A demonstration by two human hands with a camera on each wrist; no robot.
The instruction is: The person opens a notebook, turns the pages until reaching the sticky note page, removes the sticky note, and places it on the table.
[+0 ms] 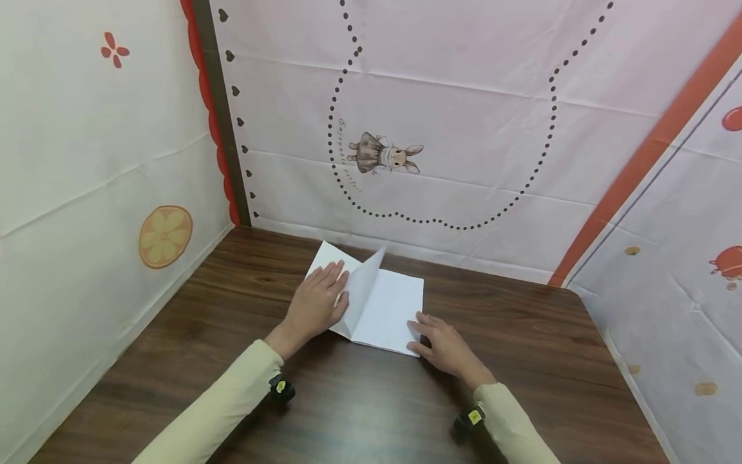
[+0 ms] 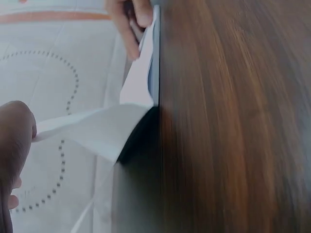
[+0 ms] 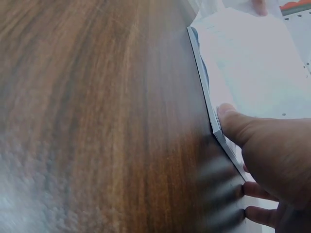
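Observation:
An open notebook (image 1: 391, 303) with white, faintly lined pages lies on the table. One leaf (image 1: 364, 283) stands up near its spine. My left hand (image 1: 315, 299) rests over the left page with its fingers extended, thumb beside the raised leaf. Seen from the left wrist, the left side of the notebook slants up off the wood, and the leaf (image 2: 97, 128) reaches to that thumb. At the lower right corner, my right hand (image 1: 443, 341) touches the page with spread fingers. Its thumb (image 3: 233, 121) lies on the paper near the edge, other fingertips at the side.
The dark wooden table (image 1: 359, 399) extends around the notebook. Printed cloth panels rise behind (image 1: 464, 161) and on the left (image 1: 87, 193) and right. Both wrists carry small black cameras below light yellow sleeves (image 1: 226, 399).

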